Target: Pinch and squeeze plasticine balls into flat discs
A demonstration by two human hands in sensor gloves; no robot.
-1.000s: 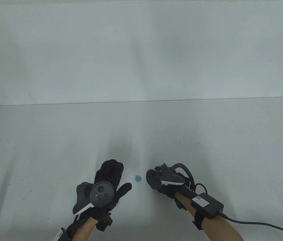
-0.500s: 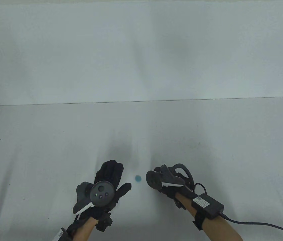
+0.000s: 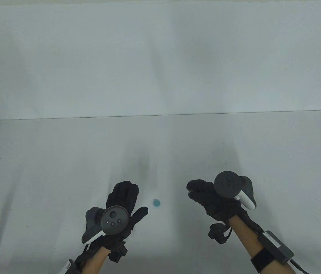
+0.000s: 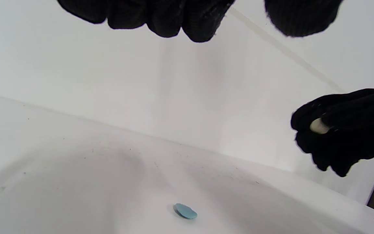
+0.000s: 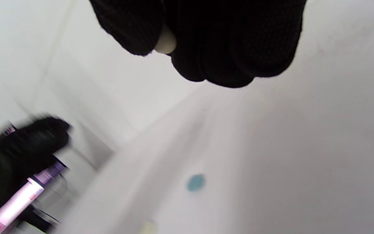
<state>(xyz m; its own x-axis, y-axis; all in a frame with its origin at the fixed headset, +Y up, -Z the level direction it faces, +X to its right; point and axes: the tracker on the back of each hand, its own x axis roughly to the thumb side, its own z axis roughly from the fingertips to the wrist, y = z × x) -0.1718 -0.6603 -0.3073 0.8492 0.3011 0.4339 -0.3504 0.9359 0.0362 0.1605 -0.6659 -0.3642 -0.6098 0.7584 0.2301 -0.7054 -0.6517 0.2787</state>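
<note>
A small flat blue plasticine disc lies on the white table between my hands; it also shows in the left wrist view and the right wrist view. My left hand is just left of the disc, fingers spread, holding nothing. My right hand is to the right of the disc and apart from it, fingers curled. It pinches a small whitish piece of plasticine between thumb and fingers, also seen in the right wrist view.
The table's far edge meets a plain white wall. A black box with a cable is strapped to my right forearm. A blurred purple and white label shows by my left wrist.
My right hand has turned back-side up and moved right and a little farther away from the blue disc. The left hand and the disc have stayed in place.
</note>
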